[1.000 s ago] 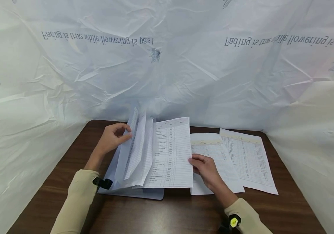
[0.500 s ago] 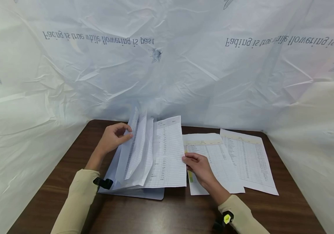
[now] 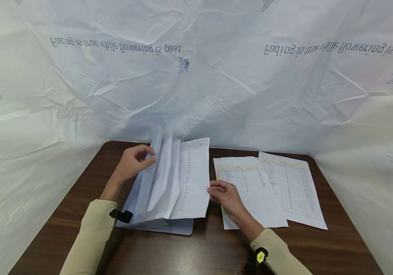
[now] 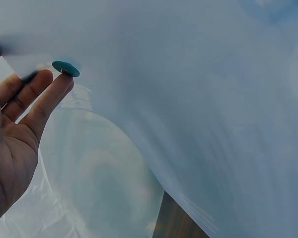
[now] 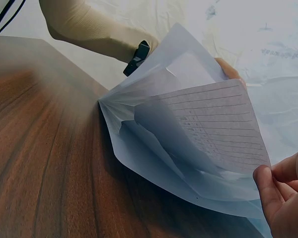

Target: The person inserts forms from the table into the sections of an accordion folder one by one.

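Note:
A pale blue plastic document folder [image 3: 179, 228] stands spread open left of the table's middle, several white printed leaves fanned up inside it. My left hand [image 3: 131, 164] holds the folder's raised cover at its upper left edge. In the left wrist view, a teal round button [image 4: 65, 68] on the cover sits by a fingertip. With thumb and fingers, my right hand [image 3: 227, 196] pinches the right edge of a printed sheet [image 3: 196, 175]. The right wrist view shows this ruled sheet [image 5: 218, 129] reaching between the folder's leaves; its left part is hidden.
Two more printed sheets lie on the right of the brown wooden table [image 3: 196, 252]: a nearer one [image 3: 251, 194] overlaps a farther one [image 3: 296, 191]. White patterned plastic sheeting [image 3: 217, 99] rises behind the table and along both sides.
My right hand has moved left with the printed sheet, which now reaches further into the folder. More of the nearer loose sheet shows. My left hand has stayed in place.

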Demonstrator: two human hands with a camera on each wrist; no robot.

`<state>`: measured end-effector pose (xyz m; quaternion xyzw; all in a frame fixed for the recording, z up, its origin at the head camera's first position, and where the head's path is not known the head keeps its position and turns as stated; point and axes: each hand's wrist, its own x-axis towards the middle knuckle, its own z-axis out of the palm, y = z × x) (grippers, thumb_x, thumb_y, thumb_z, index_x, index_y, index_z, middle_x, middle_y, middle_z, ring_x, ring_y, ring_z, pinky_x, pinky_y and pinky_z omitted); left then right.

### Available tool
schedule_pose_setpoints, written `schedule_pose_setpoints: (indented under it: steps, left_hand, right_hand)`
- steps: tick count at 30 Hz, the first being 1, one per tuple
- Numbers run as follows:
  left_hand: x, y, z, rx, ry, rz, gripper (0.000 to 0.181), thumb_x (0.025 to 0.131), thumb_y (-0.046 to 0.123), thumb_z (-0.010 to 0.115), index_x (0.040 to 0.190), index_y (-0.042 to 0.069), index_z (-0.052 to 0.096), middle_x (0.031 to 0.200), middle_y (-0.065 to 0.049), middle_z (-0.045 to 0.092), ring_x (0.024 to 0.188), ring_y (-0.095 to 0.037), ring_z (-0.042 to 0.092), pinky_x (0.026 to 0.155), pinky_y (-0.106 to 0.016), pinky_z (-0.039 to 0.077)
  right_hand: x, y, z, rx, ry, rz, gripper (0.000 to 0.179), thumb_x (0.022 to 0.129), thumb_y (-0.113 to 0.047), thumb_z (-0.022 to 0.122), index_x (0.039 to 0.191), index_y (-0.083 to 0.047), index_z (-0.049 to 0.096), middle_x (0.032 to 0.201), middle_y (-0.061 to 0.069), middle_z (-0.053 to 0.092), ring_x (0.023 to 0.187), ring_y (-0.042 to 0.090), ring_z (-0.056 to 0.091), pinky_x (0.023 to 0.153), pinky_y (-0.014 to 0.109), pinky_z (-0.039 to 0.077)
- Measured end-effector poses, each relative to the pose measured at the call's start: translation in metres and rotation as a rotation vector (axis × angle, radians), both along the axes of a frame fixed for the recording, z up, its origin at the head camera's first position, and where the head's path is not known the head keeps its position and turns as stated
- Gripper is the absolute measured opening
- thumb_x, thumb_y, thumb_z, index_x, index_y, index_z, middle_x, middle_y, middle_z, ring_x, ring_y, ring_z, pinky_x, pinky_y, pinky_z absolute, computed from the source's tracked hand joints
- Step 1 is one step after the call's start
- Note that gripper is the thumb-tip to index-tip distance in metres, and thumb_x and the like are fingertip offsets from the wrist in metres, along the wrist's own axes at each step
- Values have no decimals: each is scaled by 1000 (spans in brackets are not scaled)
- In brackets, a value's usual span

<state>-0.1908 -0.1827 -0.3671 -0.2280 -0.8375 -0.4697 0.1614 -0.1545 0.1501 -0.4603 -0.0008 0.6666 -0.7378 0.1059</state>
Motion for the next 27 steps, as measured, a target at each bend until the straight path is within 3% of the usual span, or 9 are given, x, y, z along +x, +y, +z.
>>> schedule_pose_setpoints:
  steps: [19,27]
  left_hand:
    - [0,0,0,0,-5,-3,13,89,3,76,100,-2,71,81,-9,59,61,-18,40,58,-28,37]
    - [-1,1,0,0,-3,1,14,89,3,76,100,-3,71,81,-10,60,60,-19,41,58,-27,37]
  right_hand:
    - [-7,-24,-5,-13,33,44,33,94,-1,69,125,10,64,106,15,74,91,12,70,80,30,58]
    - [-10,-33,-3,15,69,107,36,95,-1,68,129,10,62,112,22,72,93,14,71,87,39,58]
